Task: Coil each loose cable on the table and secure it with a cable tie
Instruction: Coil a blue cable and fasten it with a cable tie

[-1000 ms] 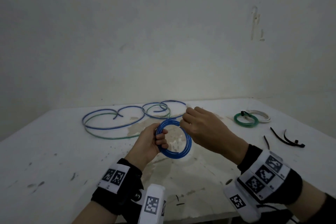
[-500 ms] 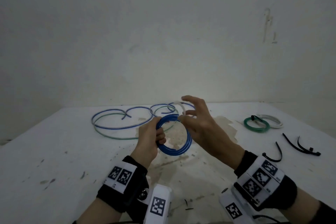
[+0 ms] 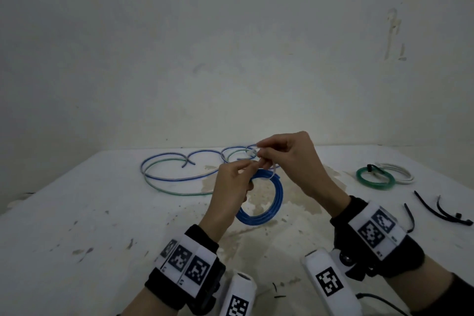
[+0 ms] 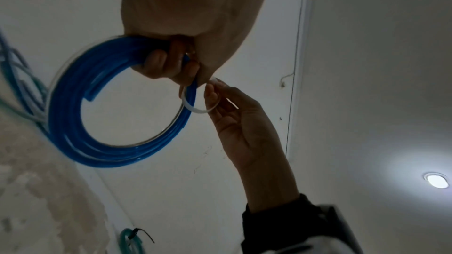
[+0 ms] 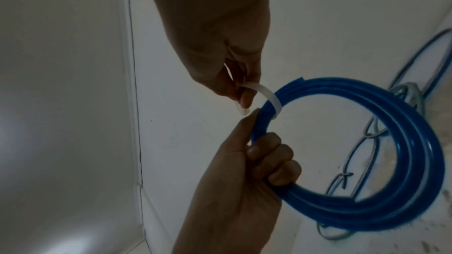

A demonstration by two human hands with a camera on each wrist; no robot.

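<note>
Head view: left hand (image 3: 229,187) grips the coiled blue cable (image 3: 266,202) above the white bench (image 3: 77,226), right hand (image 3: 287,159) pinches a white cable tie (image 3: 272,169) at the coil's top; loose blue and green cables (image 3: 179,174) lie behind, tied green coil (image 3: 375,180), white coil (image 3: 400,173) and black cable ties (image 3: 441,210) to the right. Left wrist view: fingers (image 4: 159,63) curled round the blue coil (image 4: 73,119), tie (image 4: 193,106) looped round its strands. Right wrist view: fingertips (image 5: 246,99) pinch the tie (image 5: 266,94) wrapped over the coil (image 5: 403,142).
</note>
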